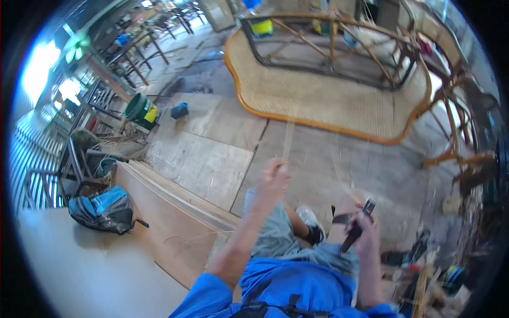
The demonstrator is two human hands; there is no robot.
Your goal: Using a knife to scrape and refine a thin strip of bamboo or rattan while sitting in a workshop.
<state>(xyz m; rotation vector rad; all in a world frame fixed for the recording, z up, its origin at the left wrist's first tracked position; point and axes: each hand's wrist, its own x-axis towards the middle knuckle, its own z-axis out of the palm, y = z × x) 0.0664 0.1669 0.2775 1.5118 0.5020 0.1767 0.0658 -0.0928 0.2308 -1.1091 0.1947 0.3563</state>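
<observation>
My left hand (271,185) is raised ahead of my lap, its fingers closed on a thin pale strip, probably cane (288,139), which stretches away from the fist. A faint pale strand (337,165) curves between this strip and my right side; where it ends is blurred. Beside my right knee, my right hand (367,233) grips a dark-handled tool (352,236) with a metal end. Motion blur hides its exact kind. A dark strap (342,218) crosses my right leg close to the tool.
Ahead lies a rattan settee (318,100) with a woven panel and its frame upward. Rattan chair frames (450,122) stand at right. Leftward are a green bucket (141,111), a blue object (180,110), stacked boards (175,194) and a backpack (106,209). Scraps (421,281) lie at lower right.
</observation>
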